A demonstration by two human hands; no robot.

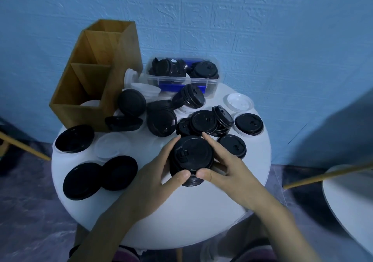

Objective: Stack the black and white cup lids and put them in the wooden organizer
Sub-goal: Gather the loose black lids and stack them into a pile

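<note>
My left hand (155,173) and right hand (228,167) are clamping the stack of black lids (192,154) from both sides near the middle of the table (201,217), and I am fearing an uneven squeeze could be toppling it short of the wooden organizer (94,76) at the far-left edge.

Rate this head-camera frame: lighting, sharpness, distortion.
Head view: dim, with a blue cast. The tile lines of the blue wall bow from the wide lens. The stack of black lids held by the left hand and right hand is fairly sharp, while the frame edges smear. A white lid nearly vanishes against the white table.
</note>
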